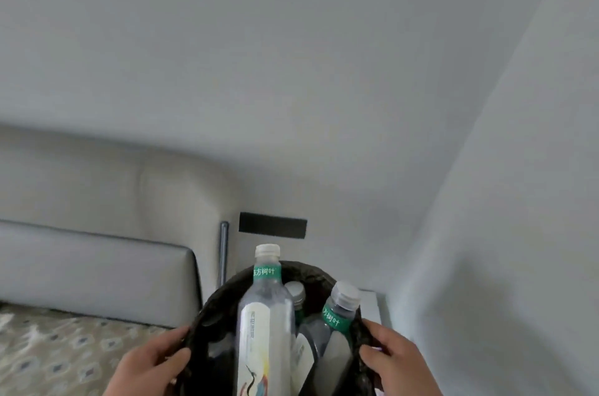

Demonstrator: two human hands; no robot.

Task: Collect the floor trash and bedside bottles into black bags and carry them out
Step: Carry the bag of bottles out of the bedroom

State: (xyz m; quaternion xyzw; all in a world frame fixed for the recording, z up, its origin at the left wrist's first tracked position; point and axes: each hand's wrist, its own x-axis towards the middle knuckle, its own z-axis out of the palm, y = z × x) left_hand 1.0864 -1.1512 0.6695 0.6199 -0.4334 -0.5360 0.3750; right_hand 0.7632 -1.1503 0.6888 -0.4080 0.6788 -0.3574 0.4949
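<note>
A black bag is held wide by its rim at the bottom centre. My left hand grips the left side of the rim and my right hand grips the right side. A tall clear bottle with a white cap and green neck band stands upright inside the bag. A darker bottle leans to its right, and a third bottle cap shows between them. The bag's bottom is out of view.
A padded beige headboard and a grey pillow lie to the left above a patterned bedspread. A black wall plate sits behind the bag. A pale bedside surface meets the grey wall corner on the right.
</note>
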